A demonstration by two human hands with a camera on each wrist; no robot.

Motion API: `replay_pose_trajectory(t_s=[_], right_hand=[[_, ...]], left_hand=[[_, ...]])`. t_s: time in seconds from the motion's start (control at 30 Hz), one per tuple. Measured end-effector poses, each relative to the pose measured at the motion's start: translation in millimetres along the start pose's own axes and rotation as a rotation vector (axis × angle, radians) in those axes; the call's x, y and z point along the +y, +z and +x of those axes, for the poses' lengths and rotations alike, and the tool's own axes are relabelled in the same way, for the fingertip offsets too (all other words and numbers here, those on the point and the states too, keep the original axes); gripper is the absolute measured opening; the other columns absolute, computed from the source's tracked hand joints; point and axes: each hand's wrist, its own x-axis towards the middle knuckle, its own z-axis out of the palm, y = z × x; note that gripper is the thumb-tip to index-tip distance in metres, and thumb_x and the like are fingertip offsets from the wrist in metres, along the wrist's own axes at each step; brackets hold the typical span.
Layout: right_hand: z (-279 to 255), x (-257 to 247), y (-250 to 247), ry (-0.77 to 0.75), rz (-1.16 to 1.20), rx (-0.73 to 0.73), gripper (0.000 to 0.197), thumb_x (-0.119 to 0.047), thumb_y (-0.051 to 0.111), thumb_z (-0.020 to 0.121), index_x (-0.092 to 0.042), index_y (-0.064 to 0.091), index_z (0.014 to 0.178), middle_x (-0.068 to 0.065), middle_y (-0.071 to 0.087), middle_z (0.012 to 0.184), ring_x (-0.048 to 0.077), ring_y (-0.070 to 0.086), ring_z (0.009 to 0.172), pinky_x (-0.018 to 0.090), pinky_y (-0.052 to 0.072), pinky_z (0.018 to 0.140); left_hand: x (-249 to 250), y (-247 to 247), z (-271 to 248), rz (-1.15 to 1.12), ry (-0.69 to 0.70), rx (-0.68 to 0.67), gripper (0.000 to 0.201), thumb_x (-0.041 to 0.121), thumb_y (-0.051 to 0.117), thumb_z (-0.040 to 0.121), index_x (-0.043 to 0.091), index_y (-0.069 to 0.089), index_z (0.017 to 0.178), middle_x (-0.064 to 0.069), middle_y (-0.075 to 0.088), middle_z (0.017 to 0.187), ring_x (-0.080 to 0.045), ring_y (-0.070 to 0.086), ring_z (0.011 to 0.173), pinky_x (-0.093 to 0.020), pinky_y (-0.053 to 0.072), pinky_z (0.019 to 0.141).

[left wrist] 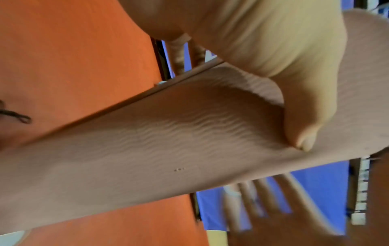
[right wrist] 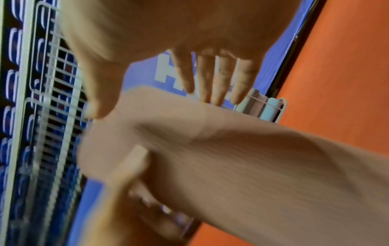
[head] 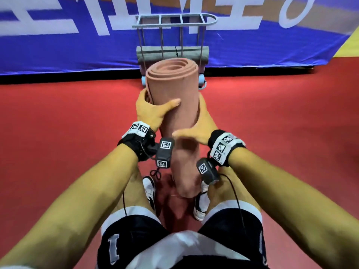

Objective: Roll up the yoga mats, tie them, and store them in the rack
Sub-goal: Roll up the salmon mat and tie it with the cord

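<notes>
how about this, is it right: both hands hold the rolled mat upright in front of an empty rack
Not quite: the rack is not empty. The head view shows a grey roll lying in it. The rest holds: left hand and right hand hold the mat upright before it.

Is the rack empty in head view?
No, a grey rolled yoga mat already lies in the rack, behind the pink yoga mat.
</notes>
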Motion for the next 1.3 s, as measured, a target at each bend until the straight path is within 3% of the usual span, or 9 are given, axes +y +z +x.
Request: replay_pose_trajectory(t_s=[0.13, 0.33, 0.47, 0.63, 0.8, 0.97, 1.07, 1.13, 1.3], right_hand=[[-14.5, 5.7, 10.5, -0.024, 0.01, 0.12, 0.152, -0.059, 0.095, 0.035, -0.042, 0.003, 0.155, -0.002, 0.046, 0.152, 0.021, 0.05, 0.133, 0.041, 0.044, 0.11], [-13.9, -8.0, 1.8, -0.027, 0.235, 0.251, 0.141, -0.048, 0.099, 0.036, -0.038, 0.021, 0.153, -0.012, 0.06, 0.133, 0.012, 0.062, 0.117, 0.039, 0.051, 0.104], [-4.8, -27.2, 6.8, 0.024, 0.3, 0.242, 0.144, -0.05, 0.1, 0.037, -0.041, 0.015, 0.152, -0.007, 0.056, 0.134, 0.013, 0.061, 0.119, 0.04, 0.048, 0.108], [-14.7, -32.0, 29.3, -0.048, 0.128, 0.425, 0.095, -0.05, 0.091, 0.065, -0.02, 0.035, 0.137, 0.0, 0.043, 0.134, 0.018, 0.047, 0.122, 0.04, 0.04, 0.11], [-9.4, 9.8, 43.2, 0.184, -0.057, 0.25, 0.104, -0.073, 0.07, 0.071, -0.035, 0.022, 0.155, 0.01, 0.037, 0.148, 0.034, 0.041, 0.135, 0.046, 0.033, 0.116], [22.5, 52.8, 38.7, 0.402, 0.128, 0.201, 0.093, -0.062, 0.075, 0.072, -0.029, 0.028, 0.144, 0.009, 0.058, 0.131, 0.033, 0.058, 0.119, 0.042, 0.045, 0.106], [37.8, 76.8, 43.8, 0.489, 0.202, 0.249, 0.067, -0.063, 0.073, 0.065, -0.028, 0.038, 0.112, 0.006, 0.062, 0.117, 0.032, 0.063, 0.106, 0.046, 0.049, 0.1], [48.6, 93.4, 48.0, 0.54, 0.275, 0.267, 0.071, -0.065, 0.071, 0.051, -0.028, 0.045, 0.105, 0.003, 0.064, 0.112, 0.027, 0.065, 0.103, 0.047, 0.051, 0.098], [56.0, 150.7, 67.1, 0.605, 0.147, 0.107, 0.117, -0.086, 0.082, 0.032, -0.027, 0.055, 0.129, 0.0, 0.064, 0.126, 0.021, 0.063, 0.114, 0.041, 0.052, 0.101]], left_hand=[[26.0, 9.5, 0.5, -0.014, -0.116, -0.057, 0.1, 0.064, 0.091, 0.043, 0.014, 0.062, 0.124, 0.003, 0.074, 0.111, -0.011, 0.073, 0.097, -0.038, 0.06, 0.09], [-17.0, -15.9, -55.9, 0.095, -0.057, -0.401, 0.118, 0.035, 0.091, 0.063, 0.021, 0.022, 0.157, 0.017, 0.053, 0.133, 0.016, 0.057, 0.111, -0.007, 0.045, 0.091], [-43.0, -28.3, -70.6, 0.233, -0.164, -0.367, 0.133, 0.028, 0.102, 0.051, 0.022, 0.02, 0.155, 0.016, 0.049, 0.132, 0.009, 0.053, 0.113, -0.024, 0.046, 0.104], [-41.6, -22.6, -53.8, 0.237, -0.15, -0.217, 0.124, 0.057, 0.1, 0.037, 0.03, 0.042, 0.144, 0.016, 0.061, 0.129, -0.006, 0.061, 0.116, -0.037, 0.053, 0.101], [-53.9, -11.9, -42.9, 0.208, -0.314, -0.208, 0.142, 0.064, 0.091, 0.041, 0.022, 0.021, 0.157, 0.003, 0.054, 0.144, -0.016, 0.057, 0.124, -0.037, 0.046, 0.107], [-98.8, -7.5, -19.8, 0.146, -0.545, -0.299, 0.096, 0.049, 0.075, 0.063, 0.027, 0.045, 0.152, 0.006, 0.059, 0.142, -0.016, 0.058, 0.124, -0.036, 0.046, 0.108], [-109.8, 2.5, -11.9, 0.031, -0.637, -0.292, 0.064, 0.008, 0.06, 0.094, 0.016, 0.039, 0.154, 0.004, 0.054, 0.142, -0.012, 0.054, 0.12, -0.008, 0.049, 0.085], [-127.5, 10.2, -9.5, -0.009, -0.663, -0.283, 0.068, -0.008, 0.056, 0.092, 0.011, 0.038, 0.154, 0.0, 0.052, 0.147, -0.017, 0.055, 0.126, -0.023, 0.048, 0.104], [-178.2, 27.3, -7.4, 0.001, -0.864, -0.261, 0.065, 0.012, 0.069, 0.09, 0.015, 0.045, 0.151, 0.005, 0.054, 0.144, -0.014, 0.055, 0.127, -0.027, 0.052, 0.097]])
